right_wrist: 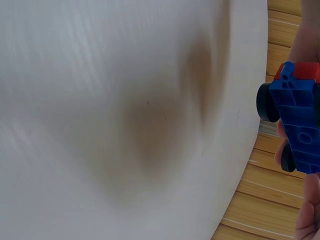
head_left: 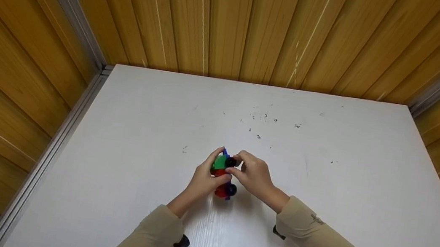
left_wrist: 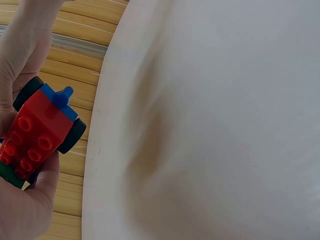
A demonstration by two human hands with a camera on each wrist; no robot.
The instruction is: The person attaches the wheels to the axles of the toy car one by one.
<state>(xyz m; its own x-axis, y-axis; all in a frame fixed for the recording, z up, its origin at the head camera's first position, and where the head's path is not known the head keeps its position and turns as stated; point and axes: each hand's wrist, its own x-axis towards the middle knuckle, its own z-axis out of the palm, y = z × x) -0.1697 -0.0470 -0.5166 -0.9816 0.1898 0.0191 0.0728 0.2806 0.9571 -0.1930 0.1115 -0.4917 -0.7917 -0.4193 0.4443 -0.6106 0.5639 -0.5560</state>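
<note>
Above the white table, a toy block car tilts on its side between both hands. Its green block (head_left: 219, 162) lies at the far end and a red studded block (left_wrist: 40, 130) at the near end. In the right wrist view its blue underside (right_wrist: 300, 117) shows, with a small hitch. My left hand (head_left: 203, 180) grips the car's body from the left, thumb across it. From the right, my right hand (head_left: 255, 175) pinches the far black wheel (head_left: 231, 162) between thumb and fingers. A second black wheel (head_left: 231, 189) sits at the near end, untouched by the right hand.
The white table (head_left: 138, 129) bears small dark marks (head_left: 258, 136) beyond the hands. Yellow wood-look panels (head_left: 232, 27) rise behind it and at both sides. A black piece sticks out below each sleeve, one by the left sleeve (head_left: 159, 226).
</note>
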